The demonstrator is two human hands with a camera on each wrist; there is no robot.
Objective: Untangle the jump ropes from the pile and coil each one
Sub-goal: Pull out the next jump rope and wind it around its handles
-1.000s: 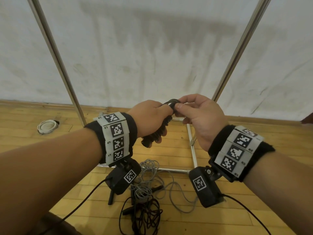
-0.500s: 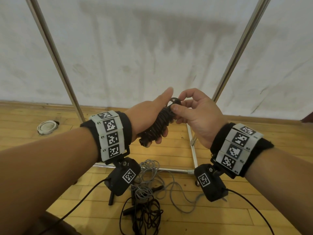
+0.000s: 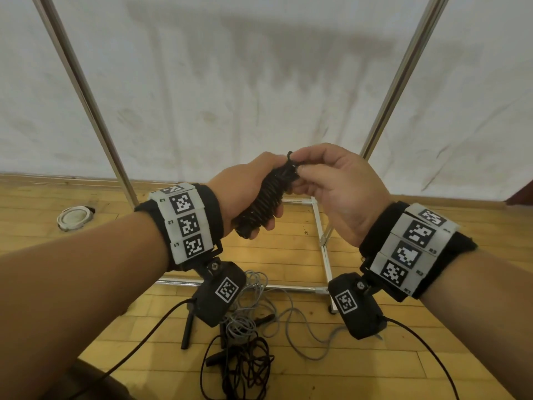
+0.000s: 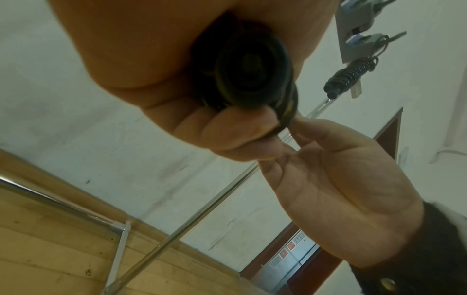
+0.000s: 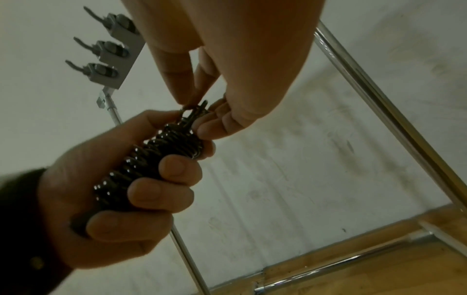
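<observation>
My left hand (image 3: 248,192) grips a black jump rope (image 3: 266,197) wound tightly round its handles, held at chest height. In the right wrist view the coiled black jump rope (image 5: 154,157) sits in the curled left hand (image 5: 121,191). My right hand (image 3: 326,174) pinches the rope's loose end at the top of the coil; the right hand's fingertips (image 5: 192,99) meet there. The left wrist view shows the handle's round butt (image 4: 250,73) end-on. On the floor below lie a tangled grey rope (image 3: 253,313) and a tangled black rope (image 3: 245,368).
A metal frame (image 3: 323,249) with two slanted poles stands on the wooden floor before a white wall. A white ring (image 3: 73,217) lies at the left. Another coiled black rope (image 4: 348,75) hangs from a grey hook rack (image 5: 111,55) high on the frame.
The left thumb, raised half a second ago, has closed back round the coil. The right hand's fingers have shifted to the top of the coil, and the small loop there has been pulled tight.
</observation>
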